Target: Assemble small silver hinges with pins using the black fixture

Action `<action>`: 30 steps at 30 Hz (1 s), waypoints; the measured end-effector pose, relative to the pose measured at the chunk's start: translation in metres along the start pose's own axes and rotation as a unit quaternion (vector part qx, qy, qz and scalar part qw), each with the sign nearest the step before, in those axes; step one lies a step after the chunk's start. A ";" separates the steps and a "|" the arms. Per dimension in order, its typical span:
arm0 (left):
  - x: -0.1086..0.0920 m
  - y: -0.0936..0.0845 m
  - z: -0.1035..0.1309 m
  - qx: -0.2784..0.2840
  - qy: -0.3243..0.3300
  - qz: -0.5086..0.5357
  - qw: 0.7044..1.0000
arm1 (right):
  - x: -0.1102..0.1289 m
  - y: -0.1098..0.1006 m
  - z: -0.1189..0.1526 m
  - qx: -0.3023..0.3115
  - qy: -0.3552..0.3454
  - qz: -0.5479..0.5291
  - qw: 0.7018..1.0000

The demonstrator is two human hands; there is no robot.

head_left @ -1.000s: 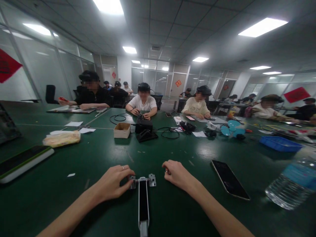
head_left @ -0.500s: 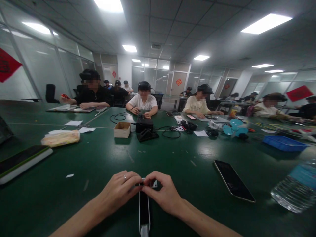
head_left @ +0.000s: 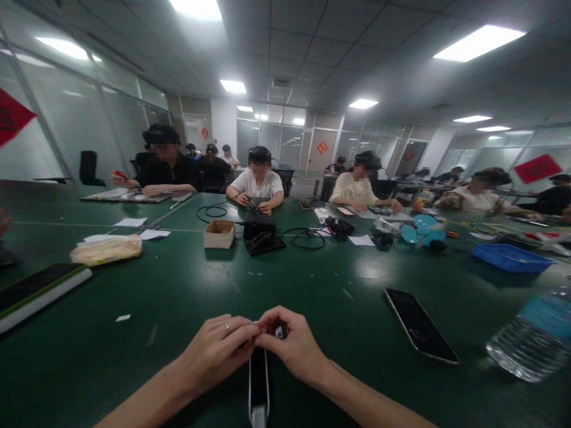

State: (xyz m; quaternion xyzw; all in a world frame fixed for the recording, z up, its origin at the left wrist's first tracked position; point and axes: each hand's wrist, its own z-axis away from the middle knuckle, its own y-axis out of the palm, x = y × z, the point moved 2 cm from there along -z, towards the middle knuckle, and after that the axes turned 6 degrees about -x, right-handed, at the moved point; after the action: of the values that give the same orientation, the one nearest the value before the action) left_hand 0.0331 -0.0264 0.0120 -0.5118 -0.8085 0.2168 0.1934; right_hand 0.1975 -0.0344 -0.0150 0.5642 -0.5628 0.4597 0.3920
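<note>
Both hands meet fingertip to fingertip at the lower middle of the head view. My left hand [head_left: 220, 342], with a ring on one finger, is closed in a pinch, and what it holds is hidden. My right hand [head_left: 292, 342] pinches with thumb and forefinger at the same spot; its hold is also too small to make out. A small white piece [head_left: 279, 332] shows in the gap of the right hand's fingers. Below the fingertips a narrow device with a dark face and white rim [head_left: 259, 380] lies lengthwise, its far end covered by the hands.
On the green table [head_left: 178, 309], a phone [head_left: 422, 326] and a water bottle [head_left: 533, 333] lie to the right. Farther off are a blue tray [head_left: 511, 258], a small box [head_left: 219, 234], black equipment [head_left: 261, 229] and a wrapped packet [head_left: 107, 248]. Several people sit around.
The fingertips have closed in slightly, and less of the white piece shows between them. Part of another person's hand has appeared at the left edge.
</note>
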 end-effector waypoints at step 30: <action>0.041 -0.004 0.006 0.385 -0.262 0.003 0.885 | -0.009 -0.033 -0.016 0.005 -0.148 0.319 0.936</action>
State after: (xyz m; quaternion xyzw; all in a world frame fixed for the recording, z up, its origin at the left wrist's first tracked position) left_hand 0.0106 0.0081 0.0130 -0.3243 -0.6808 0.6380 0.1558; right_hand 0.2299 -0.0149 -0.0172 0.4190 -0.7622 0.4748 0.1341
